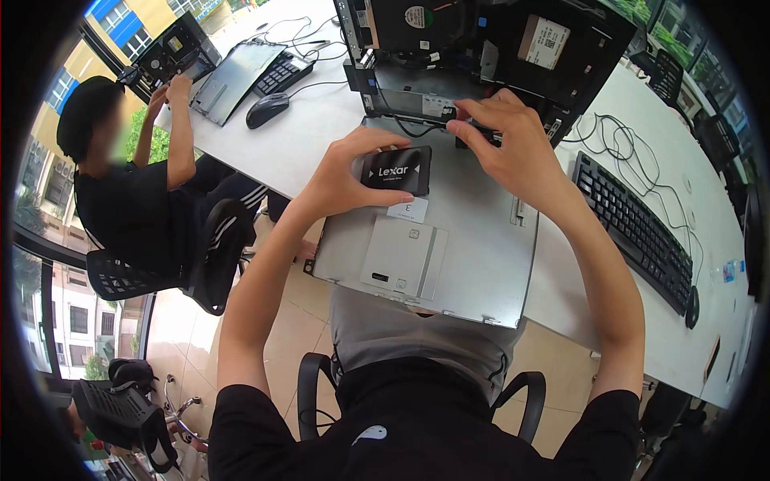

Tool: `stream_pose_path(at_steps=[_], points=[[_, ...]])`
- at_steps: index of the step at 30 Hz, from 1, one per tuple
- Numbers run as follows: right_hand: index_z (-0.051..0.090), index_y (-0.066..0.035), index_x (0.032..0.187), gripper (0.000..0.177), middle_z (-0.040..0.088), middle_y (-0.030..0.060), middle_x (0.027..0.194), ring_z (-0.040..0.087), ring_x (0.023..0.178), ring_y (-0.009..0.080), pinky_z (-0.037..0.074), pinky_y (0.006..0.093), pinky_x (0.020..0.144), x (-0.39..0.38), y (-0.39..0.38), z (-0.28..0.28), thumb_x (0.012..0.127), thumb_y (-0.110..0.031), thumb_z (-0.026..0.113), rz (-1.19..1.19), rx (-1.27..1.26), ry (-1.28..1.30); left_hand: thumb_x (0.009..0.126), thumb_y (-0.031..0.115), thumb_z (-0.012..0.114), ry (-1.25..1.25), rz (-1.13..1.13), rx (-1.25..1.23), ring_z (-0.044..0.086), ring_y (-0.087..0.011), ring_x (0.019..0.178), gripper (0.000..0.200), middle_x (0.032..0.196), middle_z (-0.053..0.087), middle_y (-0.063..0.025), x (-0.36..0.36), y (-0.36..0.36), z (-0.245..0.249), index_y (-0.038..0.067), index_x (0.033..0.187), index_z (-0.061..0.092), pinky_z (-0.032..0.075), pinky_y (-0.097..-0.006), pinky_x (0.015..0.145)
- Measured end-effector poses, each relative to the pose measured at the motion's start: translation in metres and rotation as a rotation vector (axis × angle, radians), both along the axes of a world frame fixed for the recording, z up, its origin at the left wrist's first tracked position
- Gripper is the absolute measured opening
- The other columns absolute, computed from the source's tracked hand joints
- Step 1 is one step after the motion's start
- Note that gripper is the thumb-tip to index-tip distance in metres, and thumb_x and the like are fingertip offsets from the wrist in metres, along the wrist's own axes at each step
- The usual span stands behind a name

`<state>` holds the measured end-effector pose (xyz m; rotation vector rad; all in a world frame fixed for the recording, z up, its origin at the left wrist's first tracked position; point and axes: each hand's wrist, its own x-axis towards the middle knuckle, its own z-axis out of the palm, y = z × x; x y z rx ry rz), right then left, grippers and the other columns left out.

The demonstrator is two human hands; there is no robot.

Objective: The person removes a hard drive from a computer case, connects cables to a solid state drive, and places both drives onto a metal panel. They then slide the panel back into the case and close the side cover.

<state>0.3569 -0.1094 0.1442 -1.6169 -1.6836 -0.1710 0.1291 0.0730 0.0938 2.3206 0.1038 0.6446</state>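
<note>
Between the thumb and fingers of my left hand [343, 178] is a black Lexar solid state drive [397, 171], label facing up. It is held just over a silver metal side panel [473, 256] that lies at the table edge above my lap. My right hand [507, 144] pinches a black cable [413, 131] close to its end; the connector is partly hidden by the fingers. This cable runs from an opened black computer case [501, 68] that stands directly beyond both hands, its inside facing me. A small white label [408, 210] sits on the panel under the drive.
A black keyboard [634, 232], a mouse [692, 308] and tangled cables [622, 152] lie on the right. Another mouse [268, 111] and keyboard [283, 74] are at upper left. A co-worker [120, 176] sits there, hands at another opened computer [175, 52].
</note>
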Motion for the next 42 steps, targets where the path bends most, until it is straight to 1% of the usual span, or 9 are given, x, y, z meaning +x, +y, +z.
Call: stream_pose_path(at_steps=[3,6,9,12,15,21,27,36,42], points=[[0.08,0.005,0.116,0.025,0.081,0.0132,0.098,0.06,0.09,0.0262,0.052,0.0375,0.085,-0.005,0.003,-0.002,0.097,-0.012,0.081,0.019,0.029,0.007,0.075,0.012,0.099,-0.02,-0.044,-0.224,0.064,-0.0218,0.127,0.074,0.137,0.072,-0.0113,-0.004,0.007,-0.006,0.0,0.142,0.07,0.05,-0.0398,0.11],[0.08,0.005,0.113,0.022,0.079,0.0127,0.095,0.06,0.088,0.0256,0.051,0.0362,0.083,-0.011,-0.003,0.001,0.095,-0.008,0.082,0.081,0.048,0.005,0.075,0.009,0.096,-0.044,-0.104,-0.422,0.062,-0.0229,0.131,0.079,0.138,0.07,-0.0139,-0.008,0.012,-0.005,-0.005,0.146,0.066,0.046,-0.0432,0.115],[0.08,0.002,0.11,0.02,0.074,0.0123,0.09,0.06,0.088,0.0291,0.05,0.0417,0.081,-0.014,-0.008,0.001,0.093,-0.008,0.082,0.134,0.106,-0.004,0.074,0.011,0.096,-0.061,-0.137,-0.511,0.06,-0.0244,0.133,0.084,0.141,0.068,-0.0144,-0.007,0.016,-0.005,-0.005,0.149,0.063,0.043,-0.0478,0.119],[0.08,0.002,0.107,0.018,0.073,0.0113,0.088,0.06,0.086,0.0292,0.051,0.0405,0.077,-0.023,-0.011,-0.001,0.091,-0.006,0.083,0.167,0.136,-0.01,0.072,0.015,0.098,-0.124,-0.176,-0.521,0.059,-0.0255,0.134,0.087,0.143,0.067,-0.016,-0.001,0.02,-0.008,-0.006,0.149,0.063,0.042,-0.0512,0.12],[0.08,0.001,0.104,0.017,0.072,0.0107,0.087,0.06,0.087,0.0291,0.052,0.0401,0.074,-0.03,-0.011,-0.004,0.09,-0.005,0.084,0.168,0.149,-0.03,0.07,0.015,0.098,-0.152,-0.196,-0.499,0.06,-0.026,0.134,0.088,0.143,0.067,-0.0168,0.003,0.02,-0.01,-0.007,0.148,0.063,0.042,-0.051,0.12],[0.081,0.001,0.102,0.017,0.072,0.0097,0.085,0.061,0.084,0.0288,0.052,0.0397,0.072,-0.036,-0.007,-0.013,0.088,-0.007,0.086,0.139,0.166,-0.056,0.067,0.013,0.099,-0.187,-0.196,-0.449,0.06,-0.0279,0.135,0.09,0.142,0.067,-0.0178,0.003,0.022,-0.019,-0.007,0.147,0.063,0.042,-0.0481,0.119],[0.081,0.001,0.102,0.018,0.072,0.0093,0.084,0.06,0.082,0.028,0.051,0.0395,0.07,-0.04,-0.004,-0.021,0.086,-0.007,0.087,0.133,0.154,-0.039,0.066,0.012,0.098,-0.195,-0.196,-0.377,0.061,-0.029,0.135,0.09,0.14,0.068,-0.0188,0.001,0.021,-0.02,-0.006,0.147,0.064,0.043,-0.0461,0.117],[0.081,0.001,0.102,0.019,0.071,0.0096,0.085,0.061,0.081,0.028,0.052,0.0393,0.071,-0.041,-0.002,-0.023,0.085,-0.006,0.087,0.133,0.154,-0.069,0.066,0.012,0.097,-0.204,-0.2,-0.294,0.063,-0.0301,0.132,0.086,0.138,0.07,-0.0202,0.001,0.023,-0.021,-0.007,0.144,0.067,0.046,-0.0438,0.114],[0.082,0.003,0.104,0.021,0.073,0.0107,0.086,0.062,0.084,0.0286,0.054,0.0396,0.073,-0.041,-0.002,-0.028,0.085,-0.005,0.087,0.122,0.119,-0.072,0.067,0.011,0.097,-0.231,-0.213,-0.323,0.065,-0.0305,0.128,0.084,0.136,0.07,-0.0225,0.002,0.022,-0.024,-0.01,0.142,0.066,0.048,-0.0466,0.116]])
